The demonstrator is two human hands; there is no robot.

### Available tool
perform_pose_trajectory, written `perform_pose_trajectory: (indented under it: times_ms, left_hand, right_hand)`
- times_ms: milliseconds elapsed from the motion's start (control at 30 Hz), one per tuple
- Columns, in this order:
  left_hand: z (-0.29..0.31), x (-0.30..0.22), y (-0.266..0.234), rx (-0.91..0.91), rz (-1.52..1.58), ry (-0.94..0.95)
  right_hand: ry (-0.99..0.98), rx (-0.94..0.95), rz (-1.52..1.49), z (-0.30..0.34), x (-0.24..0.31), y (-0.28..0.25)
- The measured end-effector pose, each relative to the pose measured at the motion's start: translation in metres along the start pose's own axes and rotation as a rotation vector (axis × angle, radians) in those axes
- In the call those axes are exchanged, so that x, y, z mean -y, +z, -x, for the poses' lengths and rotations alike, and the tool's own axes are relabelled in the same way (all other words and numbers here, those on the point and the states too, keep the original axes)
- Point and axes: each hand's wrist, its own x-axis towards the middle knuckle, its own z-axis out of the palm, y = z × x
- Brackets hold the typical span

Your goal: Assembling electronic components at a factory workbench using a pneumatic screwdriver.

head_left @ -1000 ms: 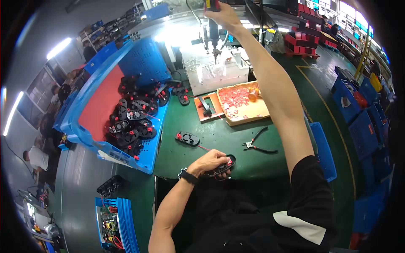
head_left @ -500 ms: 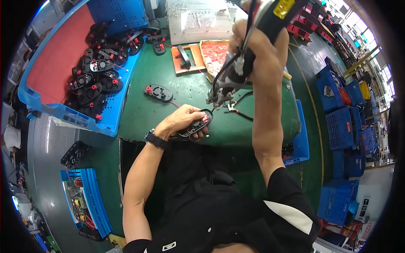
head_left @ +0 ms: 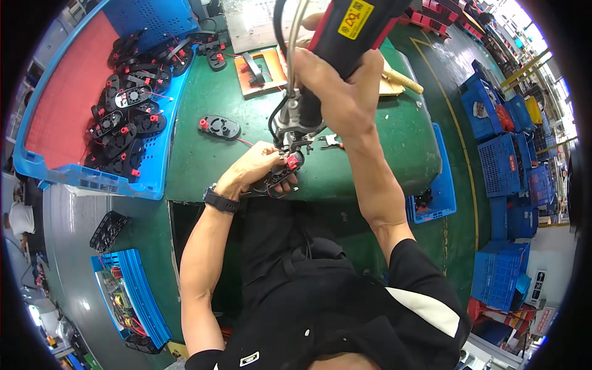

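Observation:
My left hand (head_left: 254, 168) is closed around a small black oval housing (head_left: 269, 181) with a red plastic part (head_left: 292, 163) at its far end, held just above the near edge of the bench. My right hand (head_left: 350, 98) grips a black power screwdriver (head_left: 339, 49) with red trim, a yellow label and a hose. Its metal nose (head_left: 292, 137) points down at the red part, close to my left fingertips. Whether the tip touches is hidden. A similar housing (head_left: 221, 127) with a red wire lies to the left. Red-handled pliers (head_left: 332, 142) lie partly behind my right arm.
A large blue bin (head_left: 161, 139) of black housings stands at the left. Behind my hands are an orange frame (head_left: 243, 80) and a metal panel (head_left: 246, 24) on the green bench (head_left: 394, 160). Another blue crate (head_left: 445, 185) sits beyond the bench's right edge.
My right hand has brought the screwdriver down and left, its nose now over the housing. My left fingers have shifted toward the red part. The view has turned slightly.

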Motion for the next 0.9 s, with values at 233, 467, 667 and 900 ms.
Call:
perform_pose_trajectory:
  times_ms: [233,467,667,900]
  left_hand:
    - [0.004,-0.004,0.001,-0.025,-0.001,-0.023]
    - [0.006,-0.005,0.001,-0.035,-0.029,-0.041]
    - [0.008,-0.003,0.002,-0.031,0.007,-0.009]
    - [0.006,-0.002,0.001,0.021,-0.085,-0.041]
  right_hand:
    - [-0.075,0.020,-0.001,-0.001,-0.014,0.003]
    - [0.011,-0.005,-0.030,0.008,-0.008,0.010]
    - [-0.024,0.114,0.102,0.011,-0.014,0.010]
    - [0.083,0.023,-0.075,0.005,-0.003,0.003]
